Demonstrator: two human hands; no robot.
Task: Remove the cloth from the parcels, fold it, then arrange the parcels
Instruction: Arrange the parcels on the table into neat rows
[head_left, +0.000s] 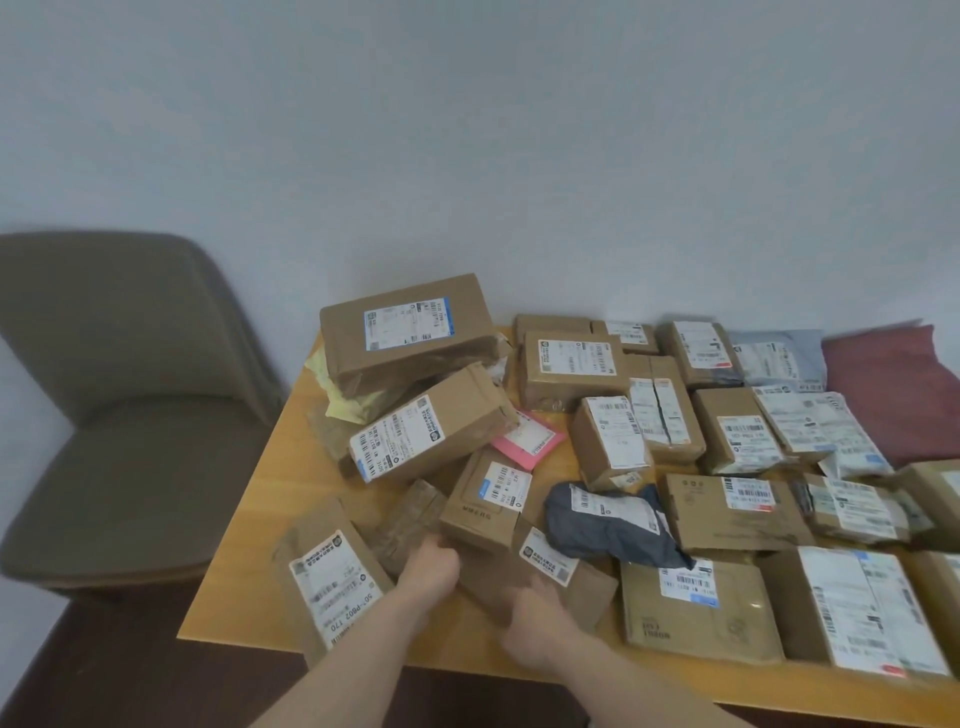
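The left hand (428, 566) and right hand (537, 603) were placed on a flat brown parcel (540, 577) at 6 o'clock of the surface (249, 530); whether fingers were curled could not be told. The folded maroon cloth (893, 384) was seen at 2 o'clock, beside the remaining parcels (727, 441).

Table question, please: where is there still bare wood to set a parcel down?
The table shows bare wood along its left edge, beside the chair, and a near strip in front of the left hand and right hand. A small patch lies behind the pink parcel. The right half is packed with parcels up to the red cloth.
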